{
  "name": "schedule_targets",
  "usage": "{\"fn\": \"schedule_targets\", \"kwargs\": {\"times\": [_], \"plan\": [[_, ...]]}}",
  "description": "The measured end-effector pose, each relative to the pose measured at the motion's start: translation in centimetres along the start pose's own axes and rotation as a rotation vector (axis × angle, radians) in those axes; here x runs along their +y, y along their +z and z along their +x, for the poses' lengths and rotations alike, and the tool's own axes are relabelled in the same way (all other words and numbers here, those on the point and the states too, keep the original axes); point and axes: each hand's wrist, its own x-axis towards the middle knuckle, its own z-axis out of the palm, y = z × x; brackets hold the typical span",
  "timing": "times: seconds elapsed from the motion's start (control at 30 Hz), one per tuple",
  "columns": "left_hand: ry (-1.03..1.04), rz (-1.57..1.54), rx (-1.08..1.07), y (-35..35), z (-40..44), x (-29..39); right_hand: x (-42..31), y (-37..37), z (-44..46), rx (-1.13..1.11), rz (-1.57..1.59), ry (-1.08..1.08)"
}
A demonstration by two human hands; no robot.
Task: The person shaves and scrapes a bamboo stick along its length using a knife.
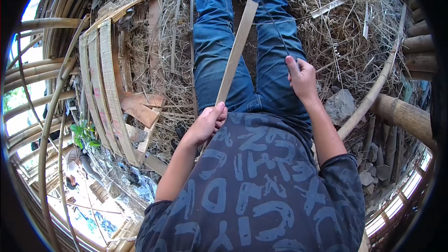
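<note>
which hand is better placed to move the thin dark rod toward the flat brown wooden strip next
Probably the right hand: it holds the rod, while the left hand holds the near end of the wooden strip.

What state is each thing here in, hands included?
Left hand: closed around the wooden strip's near end
Wooden strip: held, far end free
Right hand: closed on the thin dark rod
Thin dark rod: held
Straw: loose, scattered

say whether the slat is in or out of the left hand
In: the left hand grips the slat by its near end, the rest jutting out.
</note>
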Motion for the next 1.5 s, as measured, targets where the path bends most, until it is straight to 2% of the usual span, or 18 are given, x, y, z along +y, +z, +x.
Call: {"fn": "schedule_targets", "kwargs": {"times": [0.03, 0.1, 0.2, 0.27, 0.33, 0.37, 0.43, 0.6, 0.67, 1.03, 1.17, 1.23, 1.5], "plan": [[-0.033, -0.018, 0.011, 0.5, -0.2, 0.7, -0.5, 0.2, -0.1, -0.003, 0.0, 0.0], [-0.064, -0.035, 0.023, 0.5, -0.2, 1.0, -2.2, 0.6, -0.2, -0.037, 0.293, 0.245], [-0.029, -0.02, 0.006, 0.2, 0.4, 0.4, -2.3, 1.5, -1.0, 0.008, 0.454, 0.297], [0.016, 0.007, 0.035, 0.1, 0.7, 0.0, -2.6, 1.4, -1.2, 0.015, 0.407, 0.269], [0.046, 0.041, 0.054, 0.3, 1.2, -0.5, -2.6, 1.1, -1.3, -0.053, 0.28, 0.112], [0.079, 0.074, 0.072, 0.4, 1.4, -0.6, -2.5, 1.2, -1.2, -0.051, 0.279, 0.115], [0.114, 0.149, 0.096, 0.7, 1.8, -0.5, -2.8, 1.3, -1.1, -0.117, 0.013, -0.052], [0.211, 0.375, 0.194, 1.5, 1.9, 0.4, -6.7, 1.9, -2.4, -0.238, -0.255, -0.145], [0.332, 0.55, 0.33, 2.2, 1.6, 1.2, -6.6, 2.3, -2.7, -0.26, -0.494, -0.351], [0.337, 0.626, 0.368, 2.9, 2.4, 0.6, -4.4, 1.7, -2.0, -0.218, -0.719, -0.438], [0.43, 0.606, 0.415, 2.4, 3.0, -0.5, -3.6, 1.3, -1.2, -0.186, -0.785, -0.39], [0.4, 0.634, 0.429, 1.6, 3.0, -0.8, -2.7, 0.4, -0.2, -0.156, -0.815, -0.319], [0.389, 0.679, 0.453, 1.6, 3.2, -0.6, -2.8, 0.4, -1.1, -0.177, -0.809, -0.338]]}}
